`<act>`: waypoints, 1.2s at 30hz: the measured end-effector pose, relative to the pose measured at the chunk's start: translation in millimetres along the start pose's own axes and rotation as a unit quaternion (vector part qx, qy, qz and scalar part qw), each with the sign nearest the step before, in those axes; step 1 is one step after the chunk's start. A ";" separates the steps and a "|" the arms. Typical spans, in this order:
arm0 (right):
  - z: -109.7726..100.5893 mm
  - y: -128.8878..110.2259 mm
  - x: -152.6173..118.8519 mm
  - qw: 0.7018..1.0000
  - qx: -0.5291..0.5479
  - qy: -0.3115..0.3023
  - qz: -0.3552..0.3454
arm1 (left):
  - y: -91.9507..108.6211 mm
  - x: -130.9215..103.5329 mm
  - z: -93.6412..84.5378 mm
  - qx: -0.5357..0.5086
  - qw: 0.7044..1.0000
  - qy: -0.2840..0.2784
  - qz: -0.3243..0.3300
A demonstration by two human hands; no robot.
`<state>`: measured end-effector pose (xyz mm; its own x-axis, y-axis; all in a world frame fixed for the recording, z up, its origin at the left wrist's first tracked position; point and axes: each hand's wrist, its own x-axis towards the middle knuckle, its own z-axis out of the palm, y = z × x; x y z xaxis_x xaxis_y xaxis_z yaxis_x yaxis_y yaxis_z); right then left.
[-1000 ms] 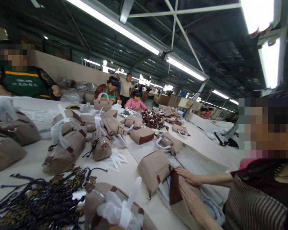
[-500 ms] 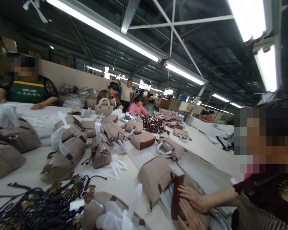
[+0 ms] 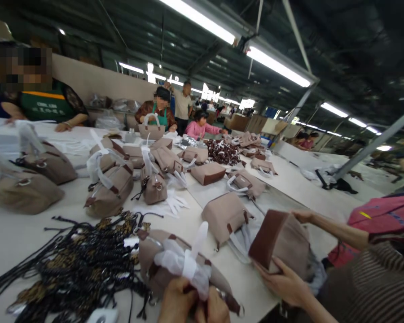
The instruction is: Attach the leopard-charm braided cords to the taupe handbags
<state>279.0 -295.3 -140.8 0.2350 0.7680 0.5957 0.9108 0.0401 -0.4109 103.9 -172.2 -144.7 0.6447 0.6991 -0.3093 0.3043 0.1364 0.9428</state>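
Observation:
A taupe handbag with brown trim lies in front of me, its handles bundled in white wrapping. My left hand is closed at the bag's near side, fingertips bent in at the lower end of the wrapping. Close beside it, my right hand is also closed, with its fingers pinched together. Whatever sits between the fingertips is hidden. A metal ring and brown strap end stick out to the right of my hands. To the left spreads a pile of black braided cords with brown-gold patterned pieces.
Several more wrapped taupe handbags stand across the white table. At right, a co-worker's hands hold a taupe bag with a brown base. Brown straps lie heaped farther back. Other people sit along the far side.
My two hands have come into view at the wrapped handbag. The view has shifted, so the tabletop sits differently. The co-worker at right has lifted and tilted a bag that was lying under their hands.

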 end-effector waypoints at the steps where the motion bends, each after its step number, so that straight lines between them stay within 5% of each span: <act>1: 17.3 -15.8 -8.7 1.000 0.004 -0.016 0.016 | -3.3 0.8 2.9 -0.017 1.000 0.011 -0.017; 6: 62.8 -60.9 -26.9 0.996 0.018 -0.068 0.059 | -6.5 3.7 5.5 -0.058 0.997 0.021 -0.053; 19: 53.1 -53.9 -20.4 0.993 0.067 -0.090 0.045 | 24.7 -2.1 -13.5 0.100 0.986 -0.096 0.090; 27: 56.6 -52.8 -19.2 0.995 0.066 -0.067 0.039 | 20.3 5.2 -4.7 0.149 0.981 -0.061 0.109; 36: 71.4 -62.1 -24.6 0.997 0.043 0.009 0.067 | 15.4 5.7 10.1 0.191 0.975 0.077 0.082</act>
<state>192.5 -271.0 -179.2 0.3590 0.7583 0.5442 0.8389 -0.0065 -0.5443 119.4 -173.2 -133.2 0.6031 0.7903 -0.1087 0.4637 -0.2365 0.8538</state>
